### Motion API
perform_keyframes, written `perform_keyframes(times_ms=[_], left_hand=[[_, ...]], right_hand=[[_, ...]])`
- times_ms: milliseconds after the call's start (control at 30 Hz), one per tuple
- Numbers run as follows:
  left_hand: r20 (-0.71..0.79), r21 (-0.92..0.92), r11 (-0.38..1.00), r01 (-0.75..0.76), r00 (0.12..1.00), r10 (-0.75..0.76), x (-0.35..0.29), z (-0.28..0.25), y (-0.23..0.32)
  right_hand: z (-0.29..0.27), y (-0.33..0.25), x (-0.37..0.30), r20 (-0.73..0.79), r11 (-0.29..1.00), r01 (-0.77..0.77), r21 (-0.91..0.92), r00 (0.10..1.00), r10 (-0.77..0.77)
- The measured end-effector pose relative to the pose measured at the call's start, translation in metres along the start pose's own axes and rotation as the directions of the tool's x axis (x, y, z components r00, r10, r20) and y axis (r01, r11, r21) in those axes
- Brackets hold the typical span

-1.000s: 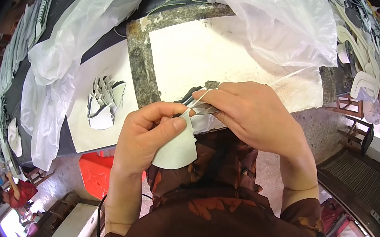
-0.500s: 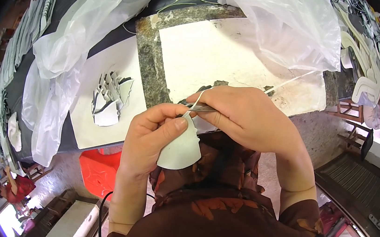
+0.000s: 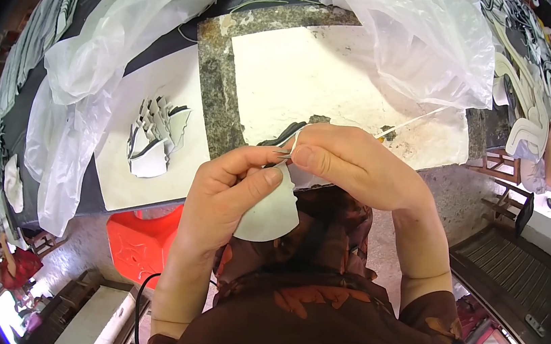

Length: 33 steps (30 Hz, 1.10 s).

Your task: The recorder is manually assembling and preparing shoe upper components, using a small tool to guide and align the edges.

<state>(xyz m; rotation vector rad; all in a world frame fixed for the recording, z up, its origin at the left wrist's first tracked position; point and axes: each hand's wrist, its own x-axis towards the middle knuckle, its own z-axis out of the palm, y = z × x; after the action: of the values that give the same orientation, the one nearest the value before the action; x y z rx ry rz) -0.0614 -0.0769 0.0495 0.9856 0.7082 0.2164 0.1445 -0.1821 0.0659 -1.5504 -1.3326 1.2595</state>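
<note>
My left hand is closed on a flat, pale grey-white cut piece, pinching its upper edge between thumb and forefinger. The piece hangs over my lap and has one notched side. Beside those fingertips my right hand is closed around a slim metal tool; only its tip shows, so its kind is unclear. A narrow white strip loops up at the right fingertips, close to the piece's top edge. Past the right hand a white strip lies across the table sheet. Dark pieces lie just behind my fingers.
A cluster of stacked cut pieces rests on a white sheet at the left. Crumpled clear plastic lies beyond it, with more plastic at the back right. A red stool stands below the table. Other people work at both sides.
The right fingers have closed in over the metal tool, leaving less of it showing. Both hands and the piece have shifted slightly right, and the dark pieces behind show more.
</note>
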Motion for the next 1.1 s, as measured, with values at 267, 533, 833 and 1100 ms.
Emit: perform_keyframes(times_ms=[267, 533, 833, 1100], left_hand=[[0.032, 0.035, 0.999, -0.017, 0.999, 0.016, 0.001, -0.001, 0.004], [0.062, 0.016, 0.984, -0.178, 0.982, 0.177, 0.002, -0.001, -0.005], [0.057, 0.136, 0.904, -0.405, 0.914, 0.401, -0.006, -0.018, -0.008], [-0.051, 0.409, 0.816, -0.408, 0.883, 0.467, -0.025, -0.092, 0.017]], right_hand=[[0.004, 0.007, 0.002, -0.191, 0.932, 0.080, 0.353, 0.982, -0.012], [0.014, 0.000, 0.009, -0.057, 0.916, -0.133, 0.378, 0.984, 0.167], [0.042, -0.017, 0.017, -0.138, 0.828, -0.223, 0.514, 0.931, 0.337], [0.030, -0.003, 0.014, -0.179, 0.861, -0.233, 0.452, 0.922, 0.343]])
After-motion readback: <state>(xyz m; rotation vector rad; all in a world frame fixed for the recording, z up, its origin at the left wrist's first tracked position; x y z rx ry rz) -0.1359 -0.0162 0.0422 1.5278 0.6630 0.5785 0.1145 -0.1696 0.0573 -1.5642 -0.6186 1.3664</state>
